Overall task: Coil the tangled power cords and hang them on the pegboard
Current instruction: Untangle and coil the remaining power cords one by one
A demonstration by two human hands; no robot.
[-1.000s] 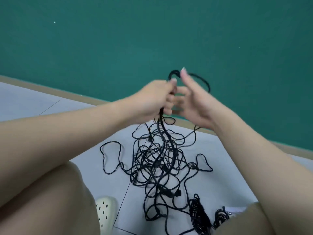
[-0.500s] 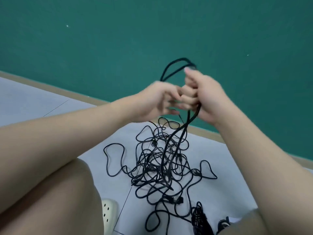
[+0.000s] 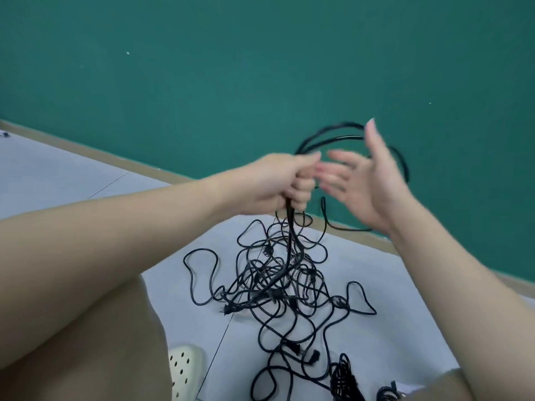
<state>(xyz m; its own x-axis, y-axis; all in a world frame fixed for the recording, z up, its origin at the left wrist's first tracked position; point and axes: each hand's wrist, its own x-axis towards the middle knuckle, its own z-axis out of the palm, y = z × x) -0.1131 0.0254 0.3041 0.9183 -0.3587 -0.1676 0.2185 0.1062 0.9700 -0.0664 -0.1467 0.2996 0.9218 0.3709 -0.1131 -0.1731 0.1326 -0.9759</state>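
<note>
A tangle of black power cords lies on the pale tiled floor between my knees. My left hand grips a bundle of black cord loops that arch up and to the right above the fist. From the fist a cord strand hangs down into the tangle. My right hand is beside the left, fingers spread and straight, with the loops curving round behind it. Whether it touches the cord is blurred. No pegboard is in view.
A green wall with a tan skirting strip stands close behind the cords. A coiled black cord lies at the bottom edge. A cream perforated shoe sits by my left knee. My legs frame both sides.
My right hand has opened from a closed grip beside the left and spread its fingers. The loops above the hands have grown wider and swung right. The left hand keeps its grip.
</note>
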